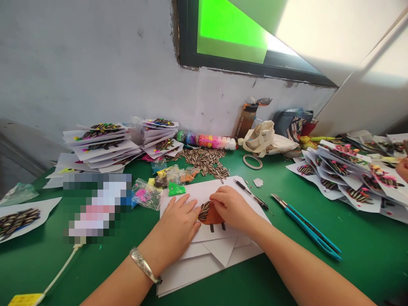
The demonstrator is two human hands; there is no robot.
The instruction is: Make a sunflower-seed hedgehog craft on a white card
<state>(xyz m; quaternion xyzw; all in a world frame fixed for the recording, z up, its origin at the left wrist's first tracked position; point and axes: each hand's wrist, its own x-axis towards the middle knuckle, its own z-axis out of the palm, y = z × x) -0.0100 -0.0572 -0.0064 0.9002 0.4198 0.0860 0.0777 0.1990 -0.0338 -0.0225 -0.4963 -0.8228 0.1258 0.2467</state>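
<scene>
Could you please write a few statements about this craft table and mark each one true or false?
1. The left hand lies flat on the white paper. True.
2. The right hand holds the blue utility knife. False: it lies on the green table, apart from that hand, whose fingers rest on the brown cutout.
3. A pile of sunflower seeds lies beyond the paper. True.
4. The bracelet is on the right wrist. False: the left wrist.

The piece is a little brown blob critter [213, 217] with two short dark legs, lying flat on a white sheet [204, 193]. Striped sunflower seeds [204, 210] overlap in rows across its left side. The sheet tops a messy stack of white paper [204, 265] on the green bench [287, 263].
</scene>
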